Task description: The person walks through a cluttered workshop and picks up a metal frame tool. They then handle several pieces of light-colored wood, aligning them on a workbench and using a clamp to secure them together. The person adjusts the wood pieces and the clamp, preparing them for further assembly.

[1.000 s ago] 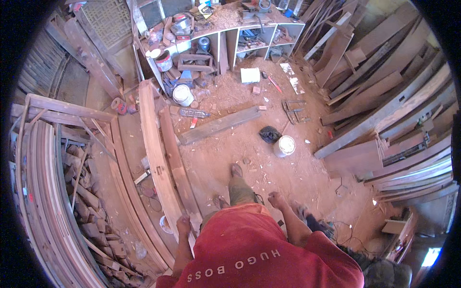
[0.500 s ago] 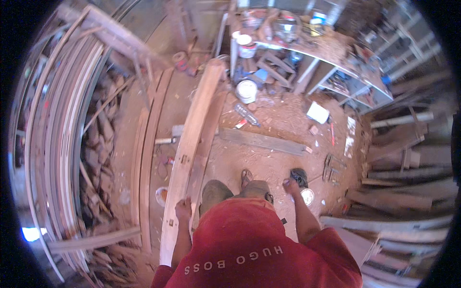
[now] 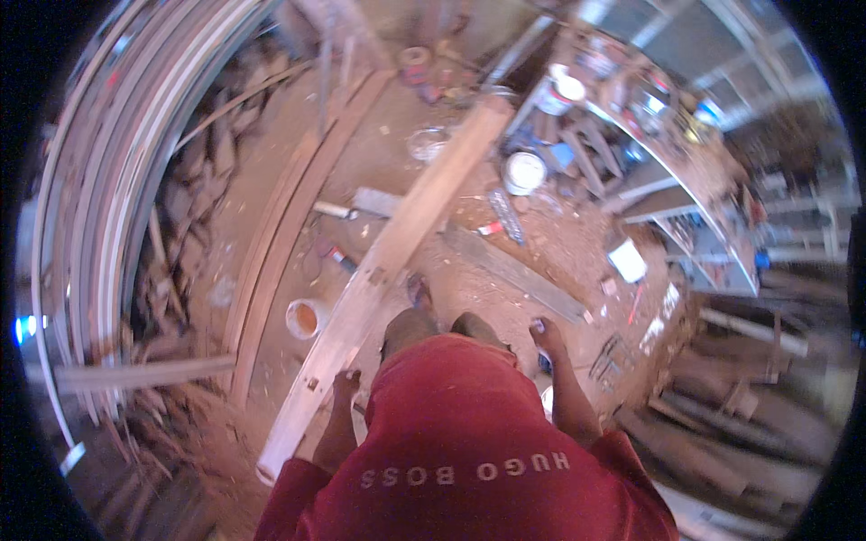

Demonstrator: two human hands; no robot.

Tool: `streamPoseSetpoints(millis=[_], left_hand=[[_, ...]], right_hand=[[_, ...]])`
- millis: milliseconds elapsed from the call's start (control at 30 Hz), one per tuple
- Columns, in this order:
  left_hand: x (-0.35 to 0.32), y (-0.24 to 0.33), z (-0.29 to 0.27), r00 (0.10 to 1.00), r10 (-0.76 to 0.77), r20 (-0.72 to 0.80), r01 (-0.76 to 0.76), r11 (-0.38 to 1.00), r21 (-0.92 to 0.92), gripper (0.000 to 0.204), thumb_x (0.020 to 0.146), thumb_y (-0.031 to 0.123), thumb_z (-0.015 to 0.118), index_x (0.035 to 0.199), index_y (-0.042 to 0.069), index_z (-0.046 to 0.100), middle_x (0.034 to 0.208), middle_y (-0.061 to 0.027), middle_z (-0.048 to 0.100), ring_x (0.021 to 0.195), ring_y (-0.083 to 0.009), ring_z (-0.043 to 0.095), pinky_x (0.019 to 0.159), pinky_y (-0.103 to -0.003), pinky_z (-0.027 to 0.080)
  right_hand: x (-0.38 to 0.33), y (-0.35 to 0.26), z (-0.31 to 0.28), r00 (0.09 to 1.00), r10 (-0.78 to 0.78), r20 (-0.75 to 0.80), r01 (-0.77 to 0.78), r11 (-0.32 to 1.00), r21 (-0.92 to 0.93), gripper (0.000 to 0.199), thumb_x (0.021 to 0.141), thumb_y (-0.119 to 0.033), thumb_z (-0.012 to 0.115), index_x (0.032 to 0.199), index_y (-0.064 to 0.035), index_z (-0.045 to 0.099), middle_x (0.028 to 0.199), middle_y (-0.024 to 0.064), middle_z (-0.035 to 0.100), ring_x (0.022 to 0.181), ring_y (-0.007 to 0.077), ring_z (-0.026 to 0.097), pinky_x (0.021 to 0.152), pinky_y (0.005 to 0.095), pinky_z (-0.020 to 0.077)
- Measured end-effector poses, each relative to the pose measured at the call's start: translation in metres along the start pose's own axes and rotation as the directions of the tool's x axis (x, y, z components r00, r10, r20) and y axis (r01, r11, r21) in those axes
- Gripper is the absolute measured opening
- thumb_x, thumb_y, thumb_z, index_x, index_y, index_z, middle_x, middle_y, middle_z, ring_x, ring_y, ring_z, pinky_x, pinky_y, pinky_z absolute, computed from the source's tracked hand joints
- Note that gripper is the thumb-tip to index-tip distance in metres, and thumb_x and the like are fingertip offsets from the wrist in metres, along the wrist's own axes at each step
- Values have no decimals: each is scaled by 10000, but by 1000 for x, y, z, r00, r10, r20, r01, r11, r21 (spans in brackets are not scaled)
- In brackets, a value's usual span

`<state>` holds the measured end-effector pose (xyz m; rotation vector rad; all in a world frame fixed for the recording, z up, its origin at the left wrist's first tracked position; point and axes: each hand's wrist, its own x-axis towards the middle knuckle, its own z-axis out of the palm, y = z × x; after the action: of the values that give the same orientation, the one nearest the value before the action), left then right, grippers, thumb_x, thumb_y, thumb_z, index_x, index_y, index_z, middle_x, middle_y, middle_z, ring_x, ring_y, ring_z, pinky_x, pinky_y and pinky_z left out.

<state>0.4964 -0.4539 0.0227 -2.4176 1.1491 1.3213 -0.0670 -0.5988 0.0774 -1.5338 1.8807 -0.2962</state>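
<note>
A long pale wooden beam (image 3: pixel 410 221) with small rectangular holes cut in its top runs diagonally past my left side. My left hand (image 3: pixel 346 383) hangs beside its near part, fingers curled, with nothing visible in them; I cannot tell whether it touches the wood. On the other side, my right hand (image 3: pixel 545 335) is raised in front of my hip with its fingers closed. Something small and pale shows at the fingertips, too small to name. Partly hidden under that forearm is a white round lid or tub (image 3: pixel 548 401).
Long planks (image 3: pixel 289 198) lie left of the beam, near a tub of orange-brown stuff (image 3: pixel 307 318). A grey board (image 3: pixel 519 273) crosses the floor ahead. Metal clamps (image 3: pixel 613 358) lie to the right. A white bucket (image 3: pixel 524 173) stands before a cluttered shelf bench (image 3: pixel 672 144).
My view has turned left, so the beam, bench and floor items have swung clockwise in it. My right hand has come slightly up and forward. The dark bag beside it is now mostly hidden.
</note>
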Motion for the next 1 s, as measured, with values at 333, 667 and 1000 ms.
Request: streamPoseSetpoints(millis=[333, 667, 1000], left_hand=[[67, 111, -86, 924, 45, -380, -249, 826, -505, 327, 850, 380, 633, 1007, 98, 686, 945, -207, 684, 903, -345, 667, 789, -440, 523], [47, 54, 25, 788, 46, -614, -195, 964, -178, 341, 890, 391, 576, 882, 62, 669, 957, -192, 663, 950, -388, 615, 858, -488, 480], [-35, 108, 42, 747, -661, -71, 279, 407, -870, 382, 829, 384, 637, 1008, 52, 699, 949, -222, 687, 932, -352, 663, 810, -434, 520]], right_hand=[[21, -34, 6, 947, 132, 293, -96, 986, -134, 284, 832, -201, 676, 1052, -26, 637, 957, 196, 691, 874, 316, 686, 743, 398, 545], [206, -109, -10, 904, -236, 357, 276, 959, -65, 333, 824, -149, 635, 1110, 19, 606, 906, 154, 691, 810, 265, 671, 691, 374, 543], [340, -226, 17, 766, -373, 523, 432, 902, 11, 246, 819, -172, 621, 1009, -15, 629, 814, 180, 674, 755, 244, 676, 653, 370, 533]])
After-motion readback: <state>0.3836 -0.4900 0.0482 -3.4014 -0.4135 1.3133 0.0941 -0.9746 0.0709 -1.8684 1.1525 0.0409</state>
